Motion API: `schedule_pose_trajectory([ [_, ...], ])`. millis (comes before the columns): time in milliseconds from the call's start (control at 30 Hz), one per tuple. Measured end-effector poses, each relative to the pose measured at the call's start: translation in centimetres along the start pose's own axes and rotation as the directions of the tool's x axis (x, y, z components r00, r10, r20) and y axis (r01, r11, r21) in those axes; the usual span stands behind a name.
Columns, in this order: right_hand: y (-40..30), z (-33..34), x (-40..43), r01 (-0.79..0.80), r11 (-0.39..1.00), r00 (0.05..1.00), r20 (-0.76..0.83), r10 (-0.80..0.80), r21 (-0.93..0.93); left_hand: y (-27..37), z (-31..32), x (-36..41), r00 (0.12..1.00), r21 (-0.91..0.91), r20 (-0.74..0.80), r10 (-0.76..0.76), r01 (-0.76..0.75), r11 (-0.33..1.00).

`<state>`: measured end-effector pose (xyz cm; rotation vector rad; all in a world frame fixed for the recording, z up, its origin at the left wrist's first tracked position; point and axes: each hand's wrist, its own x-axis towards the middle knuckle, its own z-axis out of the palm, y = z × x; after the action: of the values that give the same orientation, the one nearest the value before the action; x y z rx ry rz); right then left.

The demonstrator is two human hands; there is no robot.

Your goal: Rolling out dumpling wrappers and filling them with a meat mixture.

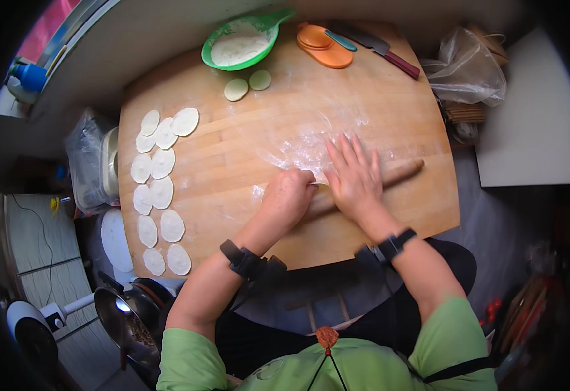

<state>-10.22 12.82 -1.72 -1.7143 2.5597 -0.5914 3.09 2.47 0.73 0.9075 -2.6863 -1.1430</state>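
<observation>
A wooden rolling pin (404,173) lies slantwise on the floured wooden board (245,146), near its front edge. My right hand (357,181) rests over the pin with its palm down, fingers straight and spread. Just left of it, my left hand (288,194) is curled, pinching the edge of a thin dough wrapper (320,184); most of that wrapper is hidden by my hands. Two small flattened dough discs (236,90) sit farther back. Several rolled dough wrappers (162,163) are laid out along the board's left side, some overlapping.
At the back stands a green bowl (241,46) of flour with a handle. An orange plastic dough press (323,46) and a knife with a dark red handle (401,64) lie to its right. A metal pan (128,322) of filling-like food is beyond the front left corner.
</observation>
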Motion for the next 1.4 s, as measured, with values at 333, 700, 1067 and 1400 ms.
schedule_pose_trajectory([
  [333,0.1,0.2,-0.8,0.005,1.0,1.0,-0.017,-0.005,-0.021,0.2,1.5,-1.2,0.996,0.063,-0.058,0.067,-0.063,0.996],
  [700,1.4,-1.6,-9.1,0.077,0.994,0.997,0.031,-0.074,-0.084,-10.7,-8.7,-2.1,0.872,-0.576,-0.11,-0.477,0.335,0.746],
  [1067,1.2,-1.8,-8.7,0.061,0.996,0.996,0.067,-0.057,-0.063,-11.5,-9.7,8.3,0.938,0.452,-0.345,-0.019,0.184,0.873],
  [1400,1.2,-2.0,-8.7,0.073,0.994,0.996,0.063,-0.068,-0.076,-12.3,-6.8,10.7,0.968,0.458,-0.247,0.031,0.089,0.884],
])
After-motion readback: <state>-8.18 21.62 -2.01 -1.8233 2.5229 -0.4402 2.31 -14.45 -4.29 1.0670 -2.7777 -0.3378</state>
